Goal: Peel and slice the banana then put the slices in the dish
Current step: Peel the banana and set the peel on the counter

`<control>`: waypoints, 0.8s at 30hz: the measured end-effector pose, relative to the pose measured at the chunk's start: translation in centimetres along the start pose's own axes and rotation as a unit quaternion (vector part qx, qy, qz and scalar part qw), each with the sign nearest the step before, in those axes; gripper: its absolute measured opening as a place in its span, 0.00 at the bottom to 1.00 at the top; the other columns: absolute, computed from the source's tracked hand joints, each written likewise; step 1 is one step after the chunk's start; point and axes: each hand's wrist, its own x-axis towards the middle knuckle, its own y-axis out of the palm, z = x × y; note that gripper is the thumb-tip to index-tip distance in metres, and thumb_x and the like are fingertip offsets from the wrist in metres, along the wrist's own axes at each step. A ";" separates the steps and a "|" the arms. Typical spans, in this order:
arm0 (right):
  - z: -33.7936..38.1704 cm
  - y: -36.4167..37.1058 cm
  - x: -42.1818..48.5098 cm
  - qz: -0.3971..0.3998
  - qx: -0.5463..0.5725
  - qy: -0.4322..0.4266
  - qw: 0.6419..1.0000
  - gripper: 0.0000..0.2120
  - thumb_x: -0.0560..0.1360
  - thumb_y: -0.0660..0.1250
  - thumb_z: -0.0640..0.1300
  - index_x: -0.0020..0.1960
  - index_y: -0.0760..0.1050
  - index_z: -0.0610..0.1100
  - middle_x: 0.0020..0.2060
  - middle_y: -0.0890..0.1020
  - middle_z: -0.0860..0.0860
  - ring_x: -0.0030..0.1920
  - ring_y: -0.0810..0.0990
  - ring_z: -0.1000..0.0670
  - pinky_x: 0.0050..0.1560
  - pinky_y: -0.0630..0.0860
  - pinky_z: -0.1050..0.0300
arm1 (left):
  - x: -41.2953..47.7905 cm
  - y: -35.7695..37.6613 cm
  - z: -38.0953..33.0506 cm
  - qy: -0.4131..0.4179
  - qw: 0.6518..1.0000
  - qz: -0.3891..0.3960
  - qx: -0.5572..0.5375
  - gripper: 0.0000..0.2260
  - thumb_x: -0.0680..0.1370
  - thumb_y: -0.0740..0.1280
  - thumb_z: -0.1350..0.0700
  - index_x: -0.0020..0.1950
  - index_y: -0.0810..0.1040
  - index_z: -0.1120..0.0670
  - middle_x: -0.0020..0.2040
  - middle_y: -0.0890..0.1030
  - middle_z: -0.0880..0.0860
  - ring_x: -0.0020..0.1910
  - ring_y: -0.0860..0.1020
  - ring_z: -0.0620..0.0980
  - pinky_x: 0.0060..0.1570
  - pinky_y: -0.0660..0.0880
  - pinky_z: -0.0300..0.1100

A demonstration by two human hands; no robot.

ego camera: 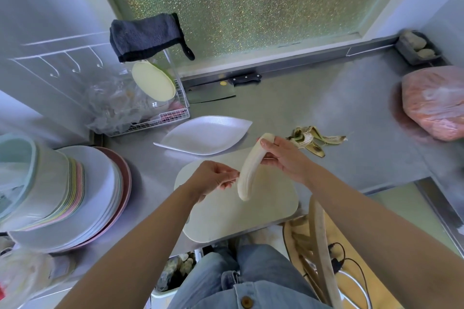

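Observation:
A peeled, pale banana (251,168) hangs above the cream cutting board (221,216). My right hand (283,155) grips its upper end between thumb and fingers. My left hand (213,178) is just left of the banana's lower half, its fingertips pinched at something thin, a string of peel as far as I can tell. The empty white leaf-shaped dish (203,135) sits behind the board. The discarded peel (313,139) lies on the counter to the right. A cleaver (213,89) with a black handle lies at the back by the window sill.
A stack of plates and bowls (67,195) fills the left counter. Behind the dish is a wire rack (150,108) with a grey cloth on top. A pink plastic bag (434,103) sits at the right. A wooden chair (321,246) stands below the counter edge.

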 end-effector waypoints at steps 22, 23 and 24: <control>1.4 -8.6 -4.0 -0.356 0.290 -0.101 0.883 0.06 0.80 0.61 0.43 0.51 0.72 0.39 0.47 0.77 0.46 0.48 0.79 0.50 0.41 0.82 0.58 | 6.6 5.4 -6.3 0.073 0.992 -0.042 0.089 0.07 0.76 0.68 0.58 0.45 0.83 0.60 0.36 0.81 0.58 0.35 0.78 0.51 0.48 0.78 0.48; 1.4 -9.2 -4.1 -0.367 0.293 -0.101 0.877 0.06 0.80 0.61 0.43 0.51 0.72 0.40 0.47 0.76 0.46 0.48 0.79 0.50 0.42 0.82 0.58 | 7.3 6.3 -7.3 0.076 0.991 -0.035 0.102 0.07 0.76 0.67 0.58 0.47 0.83 0.59 0.37 0.81 0.57 0.36 0.78 0.52 0.49 0.78 0.47; 1.4 -9.7 -4.2 -0.377 0.296 -0.102 0.872 0.06 0.80 0.61 0.43 0.50 0.72 0.40 0.48 0.76 0.46 0.48 0.78 0.50 0.42 0.82 0.59 | 8.0 7.2 -8.3 0.088 0.988 -0.030 0.127 0.08 0.77 0.65 0.58 0.48 0.83 0.59 0.38 0.82 0.57 0.38 0.79 0.53 0.50 0.77 0.46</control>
